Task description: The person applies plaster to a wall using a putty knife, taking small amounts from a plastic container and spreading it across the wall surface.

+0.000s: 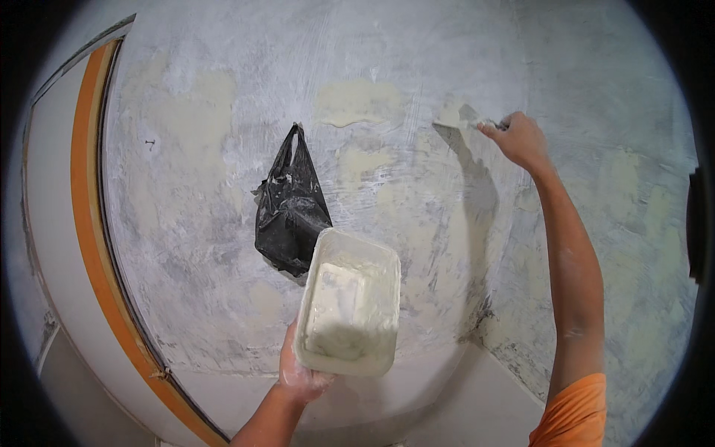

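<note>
At the lower middle, my left hand [296, 363] grips a translucent plastic tub [347, 298] from below and behind, and pale cream paste lines its inside. Up at the right, my right hand [514, 139] is closed on the handle of a putty knife [462, 117], whose flat blade is at the patchy grey wall [372, 182], over a cream patch, casting a shadow downward. A crumpled black plastic bag [289, 208] hangs by its handles on that wall, just behind and above the tub and partly hidden by it.
At the left stands a white board or frame [56, 186] with an orange strip [89, 149]. A small nail [150, 141] sticks out of the wall beside it. The wall turns a corner at the right. A pale ledge or floor [439, 387] runs along the bottom.
</note>
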Demonstrator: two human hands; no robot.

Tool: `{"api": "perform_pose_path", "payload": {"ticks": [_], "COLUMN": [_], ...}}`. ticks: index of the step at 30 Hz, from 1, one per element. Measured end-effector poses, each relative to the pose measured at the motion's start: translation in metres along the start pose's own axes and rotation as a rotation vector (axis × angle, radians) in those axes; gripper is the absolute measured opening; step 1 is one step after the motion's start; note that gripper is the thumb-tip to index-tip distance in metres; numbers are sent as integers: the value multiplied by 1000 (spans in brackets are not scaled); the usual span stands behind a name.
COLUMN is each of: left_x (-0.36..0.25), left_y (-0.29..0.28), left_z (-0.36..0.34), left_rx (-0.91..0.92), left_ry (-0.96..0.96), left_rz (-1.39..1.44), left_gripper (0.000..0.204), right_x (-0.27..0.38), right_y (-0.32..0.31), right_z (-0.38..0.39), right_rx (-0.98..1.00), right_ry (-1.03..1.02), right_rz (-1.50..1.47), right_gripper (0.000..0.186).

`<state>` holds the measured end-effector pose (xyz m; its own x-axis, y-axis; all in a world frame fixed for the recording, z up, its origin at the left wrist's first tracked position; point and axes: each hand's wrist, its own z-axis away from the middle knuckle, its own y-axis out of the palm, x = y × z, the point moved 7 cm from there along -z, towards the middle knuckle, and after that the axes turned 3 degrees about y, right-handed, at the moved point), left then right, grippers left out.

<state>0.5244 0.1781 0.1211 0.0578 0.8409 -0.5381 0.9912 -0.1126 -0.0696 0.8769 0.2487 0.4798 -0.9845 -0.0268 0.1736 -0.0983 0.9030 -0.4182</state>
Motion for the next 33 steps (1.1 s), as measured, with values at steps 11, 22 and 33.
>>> {"api": "perform_pose_path", "payload": {"ticks": [11,22,33], "left_x": [10,33,-5], "left_y": [33,16,-23], "left_z": [10,26,59], "left_rx": [-147,-69,-196], "left_ry": [-625,-432,-272], "left_rz": [794,1234,916], "left_gripper": [63,63,56], "right_x": [186,106,101], "right_y": [38,47,-23], "right_z": [40,-9,-32], "right_rx": [171,234,-106], "right_ry": [-652,-155,-263], "right_rz": [29,74,5], "right_gripper": [53,56,62]}}
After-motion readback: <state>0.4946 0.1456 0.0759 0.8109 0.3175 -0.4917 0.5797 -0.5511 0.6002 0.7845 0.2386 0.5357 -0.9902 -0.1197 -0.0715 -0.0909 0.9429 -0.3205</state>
